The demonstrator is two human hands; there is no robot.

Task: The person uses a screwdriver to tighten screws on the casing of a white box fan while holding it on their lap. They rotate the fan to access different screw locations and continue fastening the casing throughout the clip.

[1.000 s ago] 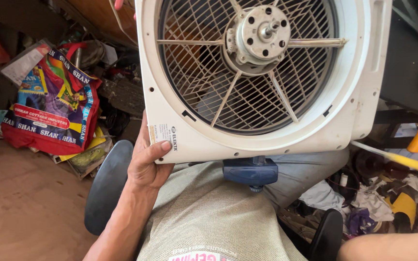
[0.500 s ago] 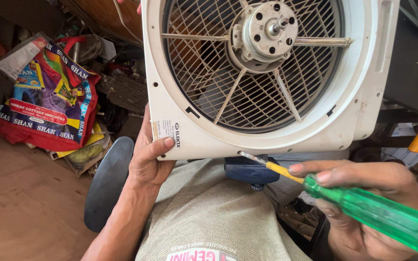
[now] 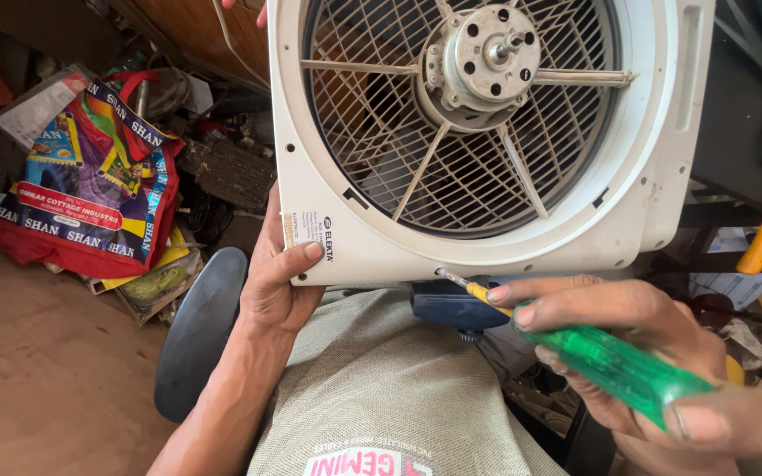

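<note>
The white fan frame [image 3: 487, 211] stands upright on the person's lap, the left hand [image 3: 275, 282] clamped on its lower corner. The right hand [image 3: 646, 353] grips a green screwdriver [image 3: 610, 357], tip at a screw on the bottom edge; turning it likely needs steady pressure. Cluttered workshop floor [image 3: 37, 379], colourful bag [image 3: 90, 185] beside

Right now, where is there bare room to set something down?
The brown floor at lower left, bordered by the colourful bag and the dark round seat, is bare. Around the fan housing and right of the screwdriver, clutter crowds everything.
</note>
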